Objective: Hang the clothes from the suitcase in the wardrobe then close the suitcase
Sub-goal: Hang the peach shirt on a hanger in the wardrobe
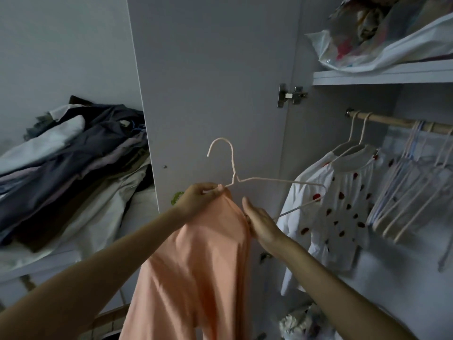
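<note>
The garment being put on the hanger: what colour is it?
Plain peach-orange garment, no pattern visible; the head view, the only one, shows it.

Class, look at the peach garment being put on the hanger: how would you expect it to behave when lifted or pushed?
The peach garment is probably floppy: it drapes in long folds below the left hand. It seems light, since a thin wire hanger carries it. It may slide off, as only one end of the hanger is inside it.

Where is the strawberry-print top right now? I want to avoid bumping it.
In the head view, the strawberry-print top hangs on a hanger from the wardrobe rail, right of the right hand, left of the empty hangers.
</note>
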